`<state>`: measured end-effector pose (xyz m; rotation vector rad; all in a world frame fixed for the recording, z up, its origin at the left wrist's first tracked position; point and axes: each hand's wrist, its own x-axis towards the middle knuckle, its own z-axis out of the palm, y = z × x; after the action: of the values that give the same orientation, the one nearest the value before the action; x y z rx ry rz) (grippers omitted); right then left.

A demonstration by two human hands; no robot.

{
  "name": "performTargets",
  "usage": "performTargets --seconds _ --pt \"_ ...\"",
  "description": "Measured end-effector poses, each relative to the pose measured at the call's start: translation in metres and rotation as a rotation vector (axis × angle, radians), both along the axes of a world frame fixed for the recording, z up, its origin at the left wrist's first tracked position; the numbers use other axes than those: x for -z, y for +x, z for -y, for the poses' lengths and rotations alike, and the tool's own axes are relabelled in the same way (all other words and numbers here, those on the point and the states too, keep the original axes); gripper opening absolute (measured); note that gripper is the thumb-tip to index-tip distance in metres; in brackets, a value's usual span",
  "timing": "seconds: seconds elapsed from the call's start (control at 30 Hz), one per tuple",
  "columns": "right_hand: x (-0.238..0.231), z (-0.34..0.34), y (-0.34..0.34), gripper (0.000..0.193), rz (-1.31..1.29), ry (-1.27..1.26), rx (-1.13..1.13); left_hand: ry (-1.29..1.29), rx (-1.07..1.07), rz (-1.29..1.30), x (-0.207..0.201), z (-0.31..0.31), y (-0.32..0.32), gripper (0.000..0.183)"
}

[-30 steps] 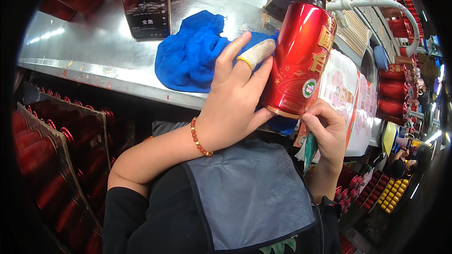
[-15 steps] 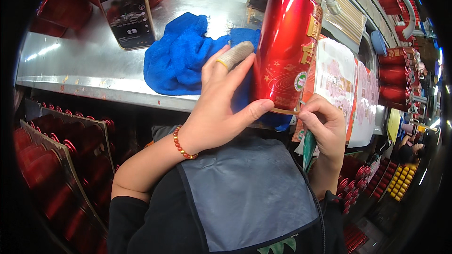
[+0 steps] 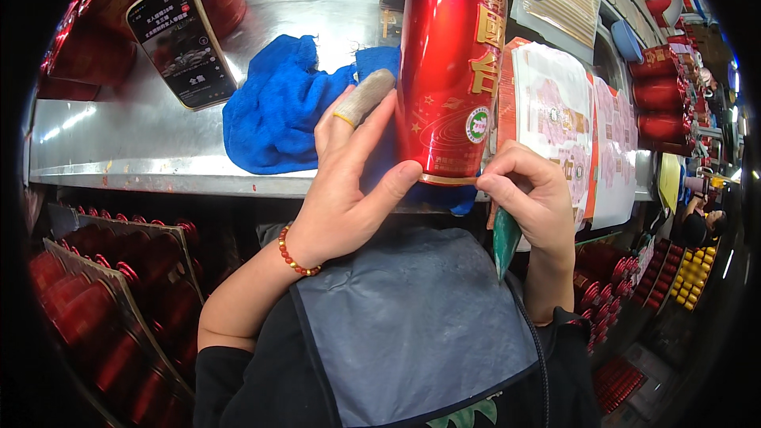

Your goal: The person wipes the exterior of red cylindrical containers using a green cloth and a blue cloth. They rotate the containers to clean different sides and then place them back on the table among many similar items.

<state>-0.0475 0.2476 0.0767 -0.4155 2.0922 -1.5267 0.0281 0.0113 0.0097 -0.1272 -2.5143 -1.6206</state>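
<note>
The glossy red cylindrical bottle with raised gold lettering (image 3: 444, 71) sits at the near edge of the shiny metal bench (image 3: 143, 139), base toward the wearer, neck away; compared with a second ago, I see it farther left and more upright in my view. The left hand (image 3: 341, 198) is opened out, thumb at the base rim, forefinger against the side. The right hand (image 3: 533, 204) is closed around a tapered green object (image 3: 506, 242), thumb and forefinger pinched at the base's right; I can't quite tell what lies between those fingertips. The crumpled blue cloth (image 3: 273, 111) and the black-screened phone (image 3: 182, 43) have slid left too, the phone more tilted.
</note>
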Motion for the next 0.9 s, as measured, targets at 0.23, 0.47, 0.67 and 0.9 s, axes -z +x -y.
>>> performTargets --seconds 0.23,0.47,0.67,0.9 --pt "0.004 0.003 -0.002 0.010 0.058 0.015 0.023 -0.008 -0.018 -0.016 0.002 -0.001 0.001 0.073" --pt "0.011 0.001 -0.001 0.011 0.071 -0.042 0.046 -0.418 -0.105 -0.603 0.001 -0.010 0.019 0.046" --pt "0.012 0.000 -0.004 0.009 -0.030 -0.018 -0.014 -0.475 -0.084 -0.762 0.014 -0.026 0.028 0.032" --pt "0.007 -0.001 -0.005 0.010 -0.021 0.023 -0.015 -0.434 -0.037 -0.671 0.018 -0.015 0.035 0.037"
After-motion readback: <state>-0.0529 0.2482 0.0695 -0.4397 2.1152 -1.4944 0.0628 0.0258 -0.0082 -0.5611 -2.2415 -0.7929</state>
